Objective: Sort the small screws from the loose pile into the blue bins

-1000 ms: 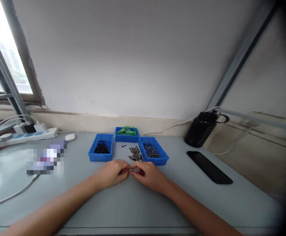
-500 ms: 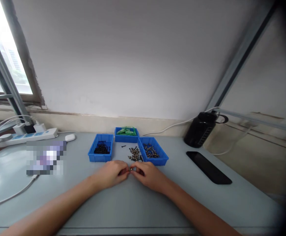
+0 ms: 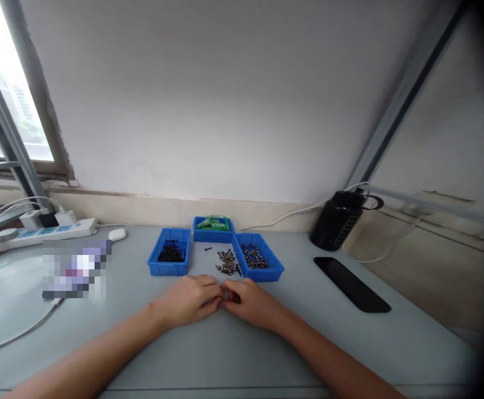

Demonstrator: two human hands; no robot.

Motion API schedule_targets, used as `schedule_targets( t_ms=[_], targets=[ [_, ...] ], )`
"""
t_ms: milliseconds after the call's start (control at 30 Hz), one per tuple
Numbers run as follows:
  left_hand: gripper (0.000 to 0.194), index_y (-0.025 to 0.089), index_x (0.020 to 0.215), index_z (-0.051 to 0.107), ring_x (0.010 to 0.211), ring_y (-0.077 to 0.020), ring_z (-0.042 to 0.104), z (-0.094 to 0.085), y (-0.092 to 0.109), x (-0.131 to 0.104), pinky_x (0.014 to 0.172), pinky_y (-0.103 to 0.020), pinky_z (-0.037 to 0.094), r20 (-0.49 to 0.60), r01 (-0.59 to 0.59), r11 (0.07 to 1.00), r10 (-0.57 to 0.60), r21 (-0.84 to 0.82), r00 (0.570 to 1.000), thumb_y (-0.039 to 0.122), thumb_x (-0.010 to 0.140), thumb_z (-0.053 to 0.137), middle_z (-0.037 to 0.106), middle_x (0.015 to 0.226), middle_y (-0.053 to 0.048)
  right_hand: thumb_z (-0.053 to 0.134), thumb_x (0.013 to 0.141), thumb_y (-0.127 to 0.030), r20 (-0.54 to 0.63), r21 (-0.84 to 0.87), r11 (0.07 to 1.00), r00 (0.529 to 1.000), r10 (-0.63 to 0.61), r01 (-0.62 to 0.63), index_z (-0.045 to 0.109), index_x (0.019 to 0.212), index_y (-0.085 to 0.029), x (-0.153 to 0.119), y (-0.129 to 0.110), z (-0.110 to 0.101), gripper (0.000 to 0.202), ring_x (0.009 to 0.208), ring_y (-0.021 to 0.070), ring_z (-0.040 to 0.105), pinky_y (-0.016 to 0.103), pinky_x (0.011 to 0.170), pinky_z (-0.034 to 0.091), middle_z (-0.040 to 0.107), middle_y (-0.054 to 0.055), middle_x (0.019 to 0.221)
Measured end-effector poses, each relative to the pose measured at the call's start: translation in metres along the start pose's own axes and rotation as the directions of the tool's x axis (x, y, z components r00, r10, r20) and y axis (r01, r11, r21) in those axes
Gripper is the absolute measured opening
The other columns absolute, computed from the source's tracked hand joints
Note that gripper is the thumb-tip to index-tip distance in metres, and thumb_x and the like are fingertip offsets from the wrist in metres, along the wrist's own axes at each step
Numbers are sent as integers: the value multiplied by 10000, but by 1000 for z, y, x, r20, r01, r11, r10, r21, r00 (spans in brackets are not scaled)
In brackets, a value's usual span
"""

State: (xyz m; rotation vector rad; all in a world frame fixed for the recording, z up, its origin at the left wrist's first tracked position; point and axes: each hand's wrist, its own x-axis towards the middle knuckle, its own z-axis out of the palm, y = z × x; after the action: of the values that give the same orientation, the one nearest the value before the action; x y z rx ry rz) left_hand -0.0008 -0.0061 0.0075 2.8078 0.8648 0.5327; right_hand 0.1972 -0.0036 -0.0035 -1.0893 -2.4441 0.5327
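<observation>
My left hand point(image 3: 195, 299) and my right hand point(image 3: 248, 302) meet fingertip to fingertip low over the table, both closed in a pinch. Whatever small piece sits between the fingers is hidden now. Just beyond them lies a loose pile of small metal screws point(image 3: 226, 262), some brassy and some dark. A single black screw point(image 3: 208, 249) rests apart from the pile. To the left stands a blue bin point(image 3: 168, 269) with black screws point(image 3: 172, 252) in it; on the right, another blue bin point(image 3: 267, 274) holds brassy metal pieces point(image 3: 255, 257).
Behind the pile, a third blue bin point(image 3: 214, 236) contains green packets point(image 3: 214, 223). A black bottle point(image 3: 336, 220) and a flat black slab point(image 3: 352, 284) are on the right. On the left are a power strip point(image 3: 46, 235), a white case point(image 3: 117, 234) and a blurred-out device point(image 3: 78, 269) with a cable.
My fingertips have come closer together, and the small brassy piece seen between them earlier is now covered. The view has shifted slightly; the bins and screws stay in place.
</observation>
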Motion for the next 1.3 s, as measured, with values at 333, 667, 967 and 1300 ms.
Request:
schedule_targets(
  t_ms=[333,667,967,1300],
  targets=[
    [84,174,772,566,632,-125,523,4,-5,2,590,-208,384,-50,188,967,-199,-170,979,152,780,485,568,701,9,538,780,-187,-97,-13,1000,995,23,-25,539,837,-182,-2,-4,-4,58,577,113,488,211,558,342,540,-34,624],
    [142,146,693,576,549,-93,448,8,-8,3,530,-184,346,53,176,909,-168,-377,984,164,797,481,502,588,38,538,769,-140,-45,17,998,997,-64,65,555,872,-185,-6,-10,-10,114,560,88,483,190,561,345,526,-57,617],
    [134,145,753,597,548,-92,436,13,-13,4,510,-187,330,23,234,884,-246,-405,969,199,816,492,505,594,38,533,847,-312,-67,-26,1000,998,-7,5,559,904,-184,-4,-6,-10,142,607,119,517,219,591,360,564,-29,646],
    [201,145,692,568,541,-89,416,15,-14,5,508,-197,317,5,259,889,-278,-378,961,284,833,533,489,587,44,511,867,-281,-46,-65,998,999,18,-21,586,876,-191,-2,-6,-9,117,641,132,529,231,611,350,591,-15,670]
  ],
)
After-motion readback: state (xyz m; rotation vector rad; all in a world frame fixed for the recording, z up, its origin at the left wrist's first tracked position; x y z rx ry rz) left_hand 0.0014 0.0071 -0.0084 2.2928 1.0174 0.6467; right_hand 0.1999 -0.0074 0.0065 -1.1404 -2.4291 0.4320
